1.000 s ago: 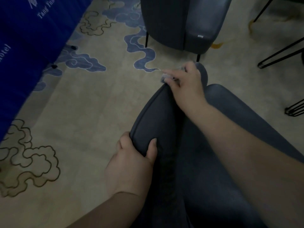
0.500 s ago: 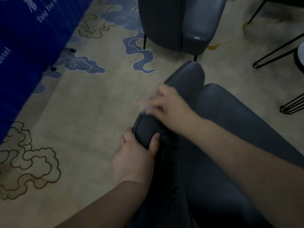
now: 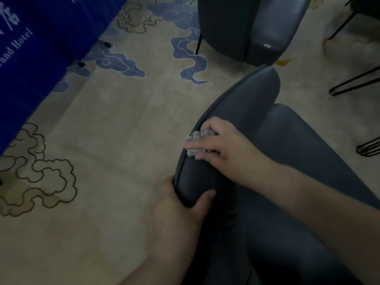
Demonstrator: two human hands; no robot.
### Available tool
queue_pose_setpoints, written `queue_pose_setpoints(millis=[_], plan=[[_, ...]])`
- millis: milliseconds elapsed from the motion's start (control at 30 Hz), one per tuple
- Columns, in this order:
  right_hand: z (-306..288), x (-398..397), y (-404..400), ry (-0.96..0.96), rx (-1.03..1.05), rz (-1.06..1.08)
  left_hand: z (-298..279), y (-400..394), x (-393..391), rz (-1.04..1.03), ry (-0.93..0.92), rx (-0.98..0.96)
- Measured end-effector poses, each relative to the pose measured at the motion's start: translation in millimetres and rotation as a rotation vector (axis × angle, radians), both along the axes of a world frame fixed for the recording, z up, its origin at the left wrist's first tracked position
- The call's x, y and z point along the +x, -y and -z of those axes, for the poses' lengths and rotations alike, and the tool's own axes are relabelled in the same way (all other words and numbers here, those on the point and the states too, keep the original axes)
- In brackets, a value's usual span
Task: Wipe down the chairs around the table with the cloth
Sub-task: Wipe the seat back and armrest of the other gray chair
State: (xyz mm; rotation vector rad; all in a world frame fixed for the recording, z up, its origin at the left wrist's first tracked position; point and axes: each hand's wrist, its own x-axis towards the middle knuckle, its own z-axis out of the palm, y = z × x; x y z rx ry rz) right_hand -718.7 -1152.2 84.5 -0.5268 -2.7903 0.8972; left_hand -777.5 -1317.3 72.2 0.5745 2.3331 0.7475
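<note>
Pinching a crumpled cloth [image 3: 196,140], the right hand [image 3: 222,147] presses it onto the chair [image 3: 246,103] backrest's top edge. Left hand [image 3: 176,212] grips that edge just below. Another chair [image 3: 246,27] stands beyond on the carpet [image 3: 113,140].

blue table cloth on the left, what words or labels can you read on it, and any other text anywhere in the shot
"and Hotel": white letters on the blue table cloth; the word's start is cut off by the frame edge.
White characters above it on the same cloth: partly cut off, not readable.
White letters at the cloth's top edge: cut off, unreadable.
Small pale tag on the far chair: too small to read.
No text on the cloth gripped in the right hand.
</note>
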Motion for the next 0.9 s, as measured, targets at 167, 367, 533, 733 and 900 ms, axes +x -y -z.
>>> queue_pose_setpoints(millis=[167, 367, 533, 733, 900], plan=[[0, -21, -31, -0.025, 0.035, 0.337, 2, 27, 18, -0.115, 0.044, 0.004], [-6, 6, 44, 0.006, 0.002, -0.134, 7, 26, 21, -0.098, -0.001, 0.060], [4, -11, -20, -0.031, 0.052, 0.358, 10, 30, 24, -0.109, 0.004, 0.113], [12, 29, 50, -0.138, -0.204, 0.289, 9, 29, 22, -0.100, -0.002, 0.099], [0, 67, 64, -0.080, -0.211, 0.646, -1, 30, 17, -0.002, 0.035, 0.000]])
